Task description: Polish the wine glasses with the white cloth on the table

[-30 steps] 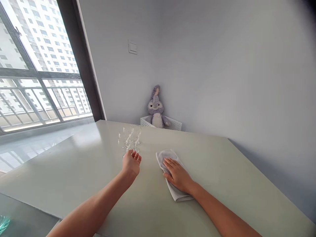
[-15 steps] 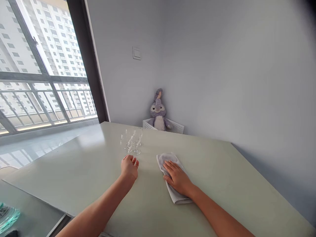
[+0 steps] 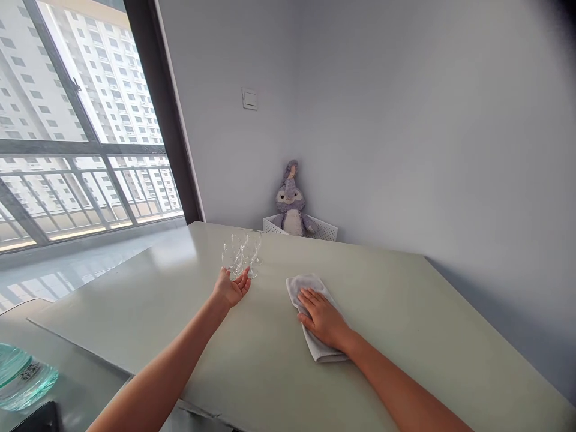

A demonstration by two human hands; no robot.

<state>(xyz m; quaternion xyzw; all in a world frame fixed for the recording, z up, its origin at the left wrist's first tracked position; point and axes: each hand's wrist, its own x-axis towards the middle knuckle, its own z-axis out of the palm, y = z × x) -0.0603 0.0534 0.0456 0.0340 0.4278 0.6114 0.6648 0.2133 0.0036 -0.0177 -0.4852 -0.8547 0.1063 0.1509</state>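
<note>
Several clear stemmed glasses [image 3: 252,243] stand grouped on the pale green table [image 3: 387,288]. At their near side is my left hand [image 3: 233,289], palm turned up, with its fingers and thumb apart around the foot of the nearest glass. Whether the fingertips touch that glass I cannot tell. My right hand [image 3: 323,318] lies flat, palm down, on a folded light grey cloth [image 3: 310,282] to the right of the glasses. Its fingers are stretched out over the cloth, and the thumb reaches the cloth's left edge.
A purple plush toy [image 3: 292,207] sits in a white perforated basket [image 3: 326,231] behind the table's far edge. To the lower left, a teal-tinted clear container [image 3: 29,378] and a black object [image 3: 38,419] rest on a lower surface. Grey walls border the back and right.
My left hand has moved forward and slightly left to the glasses, and its fingers have spread. My right hand stays on the cloth. The view has shifted a little.
</note>
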